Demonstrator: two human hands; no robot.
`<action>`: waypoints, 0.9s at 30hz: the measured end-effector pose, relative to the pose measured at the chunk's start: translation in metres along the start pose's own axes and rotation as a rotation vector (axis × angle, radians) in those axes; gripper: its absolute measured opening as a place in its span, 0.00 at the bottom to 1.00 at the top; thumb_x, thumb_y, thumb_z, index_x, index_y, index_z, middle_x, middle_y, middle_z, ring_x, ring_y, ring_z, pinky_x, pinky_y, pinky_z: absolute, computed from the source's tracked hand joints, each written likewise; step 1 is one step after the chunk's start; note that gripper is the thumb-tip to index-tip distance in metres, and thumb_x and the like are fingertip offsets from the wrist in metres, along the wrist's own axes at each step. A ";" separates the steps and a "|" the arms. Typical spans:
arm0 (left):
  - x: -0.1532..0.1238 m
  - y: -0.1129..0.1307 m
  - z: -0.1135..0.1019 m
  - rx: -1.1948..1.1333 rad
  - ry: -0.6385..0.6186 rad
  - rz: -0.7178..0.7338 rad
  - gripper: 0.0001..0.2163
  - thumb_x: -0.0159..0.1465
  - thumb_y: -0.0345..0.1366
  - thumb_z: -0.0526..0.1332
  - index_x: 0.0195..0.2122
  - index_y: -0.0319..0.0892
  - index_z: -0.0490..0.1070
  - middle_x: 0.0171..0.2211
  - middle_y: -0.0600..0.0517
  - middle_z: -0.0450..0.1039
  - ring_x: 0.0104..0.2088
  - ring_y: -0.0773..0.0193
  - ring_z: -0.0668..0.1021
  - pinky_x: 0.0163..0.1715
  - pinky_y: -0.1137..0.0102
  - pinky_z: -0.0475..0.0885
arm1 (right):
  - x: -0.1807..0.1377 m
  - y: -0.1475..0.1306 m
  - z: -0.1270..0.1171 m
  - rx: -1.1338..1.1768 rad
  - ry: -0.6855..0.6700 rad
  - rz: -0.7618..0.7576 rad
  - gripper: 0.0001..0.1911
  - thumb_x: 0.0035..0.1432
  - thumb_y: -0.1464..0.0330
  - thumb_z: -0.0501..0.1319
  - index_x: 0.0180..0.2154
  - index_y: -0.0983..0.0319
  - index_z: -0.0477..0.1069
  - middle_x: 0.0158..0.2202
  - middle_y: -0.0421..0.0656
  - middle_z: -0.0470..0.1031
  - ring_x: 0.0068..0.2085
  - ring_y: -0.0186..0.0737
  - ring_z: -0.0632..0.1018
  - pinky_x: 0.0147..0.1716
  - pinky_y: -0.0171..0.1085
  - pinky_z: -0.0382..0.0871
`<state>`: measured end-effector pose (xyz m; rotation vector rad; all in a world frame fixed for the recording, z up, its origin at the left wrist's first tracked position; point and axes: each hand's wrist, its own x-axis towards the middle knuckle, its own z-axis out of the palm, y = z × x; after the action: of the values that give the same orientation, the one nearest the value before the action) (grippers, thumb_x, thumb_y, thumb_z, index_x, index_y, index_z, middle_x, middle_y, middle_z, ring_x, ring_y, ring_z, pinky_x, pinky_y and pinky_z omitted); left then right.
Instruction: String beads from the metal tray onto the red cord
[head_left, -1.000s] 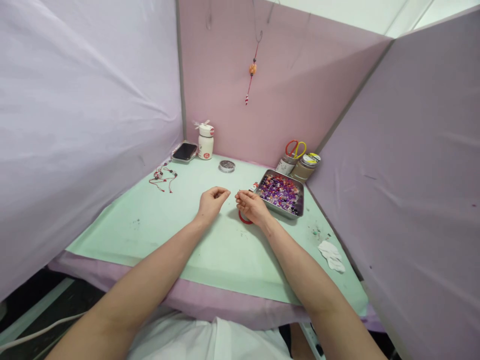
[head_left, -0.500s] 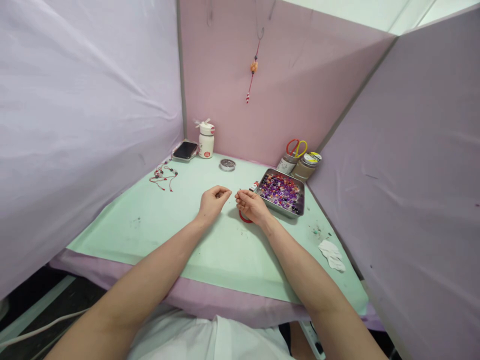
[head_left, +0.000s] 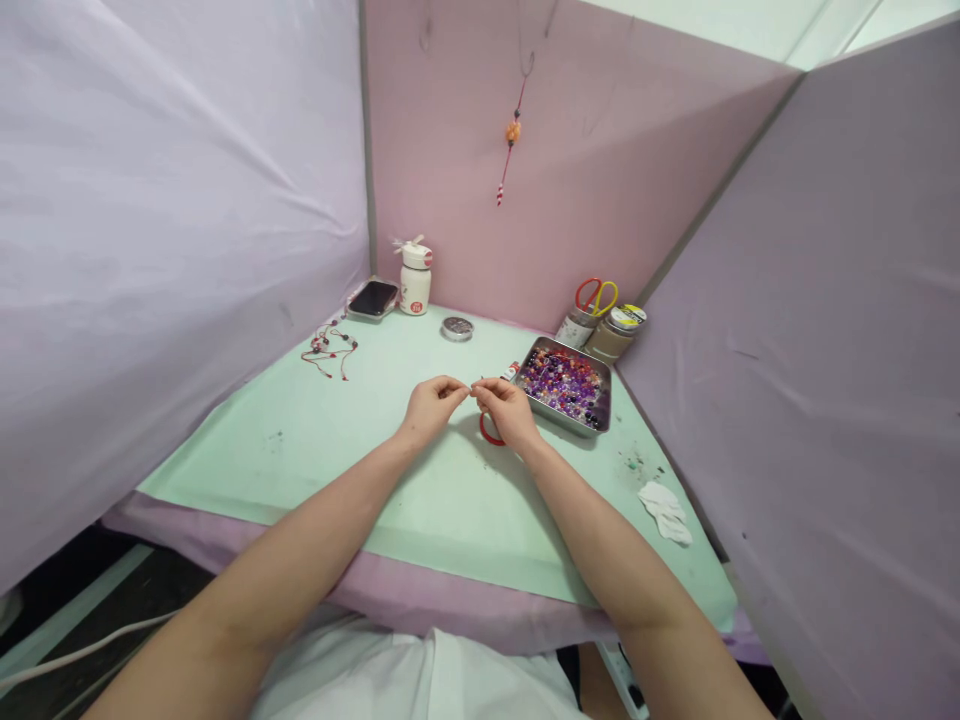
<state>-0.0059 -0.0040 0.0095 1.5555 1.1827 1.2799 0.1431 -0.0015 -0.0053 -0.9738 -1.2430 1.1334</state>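
Note:
Above the middle of the green tabletop, my left hand (head_left: 435, 404) and my right hand (head_left: 508, 408) meet at the fingertips. Both are closed in a pinch. Whatever lies between the fingers is too small to make out. Under my right hand shows a red ring-shaped handle (head_left: 489, 430), the rest of it hidden by the hand. Just right of that hand stands a metal tray (head_left: 568, 423) full of purple, red, orange and black beads (head_left: 566, 383). A small red and white item (head_left: 511, 371) lies against the tray's left edge.
Beaded red cords (head_left: 330, 350) lie at left, near a phone (head_left: 373, 298) and a white bottle (head_left: 415, 280). A round clear case (head_left: 457, 328) sits at the back. Scissors (head_left: 597, 295) stand in a jar beside another jar (head_left: 615, 335). White tissue (head_left: 665, 513) lies right. A beaded cord (head_left: 512, 133) hangs behind.
My hands have come together, closing the small gap between their fingertips. My right hand has turned slightly, fingers now pointing more toward the left hand. The view has shifted a little.

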 end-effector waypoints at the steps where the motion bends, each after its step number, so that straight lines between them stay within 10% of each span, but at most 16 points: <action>1: 0.000 0.000 0.000 -0.025 -0.012 -0.013 0.10 0.53 0.42 0.62 0.26 0.39 0.74 0.24 0.52 0.73 0.26 0.66 0.70 0.29 0.70 0.63 | 0.000 0.000 0.000 -0.074 0.014 -0.037 0.10 0.46 0.60 0.66 0.30 0.60 0.75 0.25 0.39 0.73 0.26 0.32 0.68 0.29 0.35 0.62; 15: 0.000 0.009 -0.004 -0.627 -0.184 -0.352 0.08 0.49 0.36 0.67 0.27 0.37 0.73 0.15 0.61 0.52 0.15 0.77 0.52 0.15 0.76 0.45 | -0.002 -0.011 -0.007 -0.272 0.091 -0.181 0.12 0.53 0.58 0.60 0.36 0.56 0.74 0.32 0.40 0.72 0.31 0.36 0.70 0.35 0.37 0.65; 27: 0.023 0.005 -0.029 -1.129 0.154 -0.368 0.02 0.55 0.27 0.62 0.28 0.37 0.68 0.15 0.61 0.54 0.14 0.79 0.53 0.13 0.80 0.48 | 0.007 -0.004 -0.017 -0.120 0.326 -0.173 0.16 0.54 0.54 0.58 0.36 0.59 0.70 0.34 0.40 0.71 0.31 0.33 0.70 0.30 0.33 0.63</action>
<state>-0.0322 0.0175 0.0251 0.4018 0.5591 1.4249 0.1601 0.0051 -0.0022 -1.0707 -1.1133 0.7378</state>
